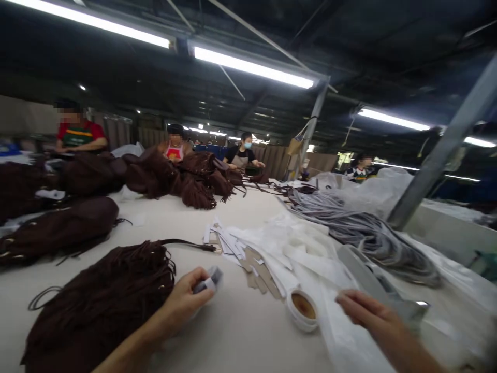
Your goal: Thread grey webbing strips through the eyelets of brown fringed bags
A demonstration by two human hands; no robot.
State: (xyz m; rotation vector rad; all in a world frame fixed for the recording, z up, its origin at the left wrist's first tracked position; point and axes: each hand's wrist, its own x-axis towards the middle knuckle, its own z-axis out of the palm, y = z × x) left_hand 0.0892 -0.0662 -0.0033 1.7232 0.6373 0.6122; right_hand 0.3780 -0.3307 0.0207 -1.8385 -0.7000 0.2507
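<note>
Above the bench (248,336), left fingers (197,274) hold a small grey roll (213,278), best kept clear of the brown-filled tub (305,325); right fingers (361,305) blurred, cannot tell their grip.

No text can be read. Pale marks on the green apron (78,138) at far left, and on the red apron (174,153) to its right, are too small to make out.
</note>
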